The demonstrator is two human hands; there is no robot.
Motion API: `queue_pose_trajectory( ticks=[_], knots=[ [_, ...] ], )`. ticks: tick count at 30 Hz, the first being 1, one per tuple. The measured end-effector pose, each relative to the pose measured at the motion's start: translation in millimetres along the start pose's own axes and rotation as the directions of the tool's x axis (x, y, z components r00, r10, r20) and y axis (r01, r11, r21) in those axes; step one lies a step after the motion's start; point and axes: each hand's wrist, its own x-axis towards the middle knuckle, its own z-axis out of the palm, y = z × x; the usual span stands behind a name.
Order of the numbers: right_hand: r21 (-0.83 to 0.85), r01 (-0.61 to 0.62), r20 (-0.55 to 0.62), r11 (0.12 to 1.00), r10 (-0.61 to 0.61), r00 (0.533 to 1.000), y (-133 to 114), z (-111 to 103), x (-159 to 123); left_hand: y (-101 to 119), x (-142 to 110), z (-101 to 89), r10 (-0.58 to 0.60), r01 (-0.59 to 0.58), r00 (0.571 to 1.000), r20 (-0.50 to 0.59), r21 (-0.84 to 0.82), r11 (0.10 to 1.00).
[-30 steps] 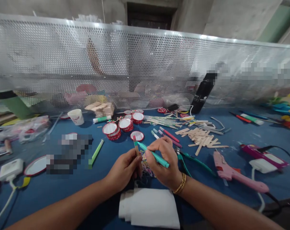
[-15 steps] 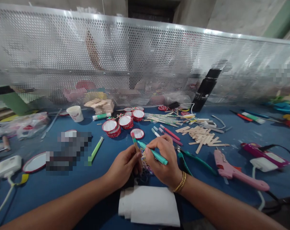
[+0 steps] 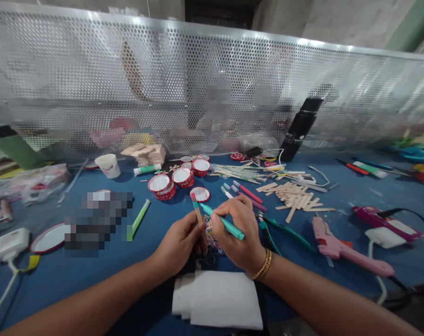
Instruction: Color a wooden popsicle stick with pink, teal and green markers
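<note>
The wooden stick, red at its tip with a green band below, stands nearly upright and leans slightly left, over the near middle of the blue table. Its tip rises just in front of a red-rimmed disc lying flat. The teal marker slants in from the right, its point right by the green band; whether they touch I cannot tell. Below and between the hands sits a tangle of coloured strands, and nearer the body a folded white cloth. Over on the left, a stretch of blue tabletop runs from the hand to the light green pen; the right side is tighter, with green-handled pliers close beside the wrist and a pink glue gun farther out. Loose wooden sticks spread beyond the pliers, and a perforated metal screen edges the far side. The left hand pinches the stick between thumb and fingers, knuckles turned outward. The right hand has the marker pinched in a writing grip, fingers curled, a gold bracelet at the wrist.
</note>
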Motion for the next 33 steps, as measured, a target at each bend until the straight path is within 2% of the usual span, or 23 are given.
queue_pose_trajectory(
  ticks=[6, 11, 14, 17, 20, 24, 29, 33],
  knots=[
    [0.024, 0.007, 0.003, 1.000, -0.007, 1.000, -7.8, 1.6, 2.9, 1.5, 0.5, 0.0, 0.008, -0.008, 1.000, -0.006, -0.022, 1.000],
    [0.016, -0.040, 0.037, 0.999, 0.039, 0.999, -27.8, -5.9, 24.3, -0.4, -0.1, 0.7, 0.036, -0.036, 0.999, -0.038, 0.010, 0.999],
    [0.079, -0.144, 0.036, 0.986, 0.142, 0.989, -46.4, -6.7, 41.1, -0.8, 0.4, 0.1, 0.093, -0.086, 0.992, -0.083, 0.079, 0.993],
    [0.135, -0.129, -0.034, 0.982, 0.135, 0.990, -65.5, 1.2, 52.5, 2.1, -0.3, -1.8, 0.171, -0.154, 0.981, -0.091, 0.161, 0.975],
    [0.224, -0.157, -0.089, 0.962, 0.181, 0.979, -76.3, 14.2, 57.2, 5.1, -2.0, -3.4, 0.250, -0.223, 0.960, -0.128, 0.192, 0.956],
    [0.196, -0.132, -0.201, 0.972, 0.172, 0.964, -67.8, 30.2, 59.9, 3.8, -2.1, -3.4, 0.254, -0.232, 0.953, -0.168, 0.138, 0.963],
    [0.154, -0.161, -0.222, 0.975, 0.193, 0.956, -38.5, 38.9, 58.3, 3.3, 2.0, -3.4, 0.130, -0.134, 0.975, -0.178, -0.011, 0.991],
    [0.140, -0.162, -0.234, 0.977, 0.191, 0.953, -18.6, 41.5, 48.0, 6.1, 3.9, -4.8, 0.062, -0.076, 0.977, -0.203, -0.064, 0.995]
  ],
)
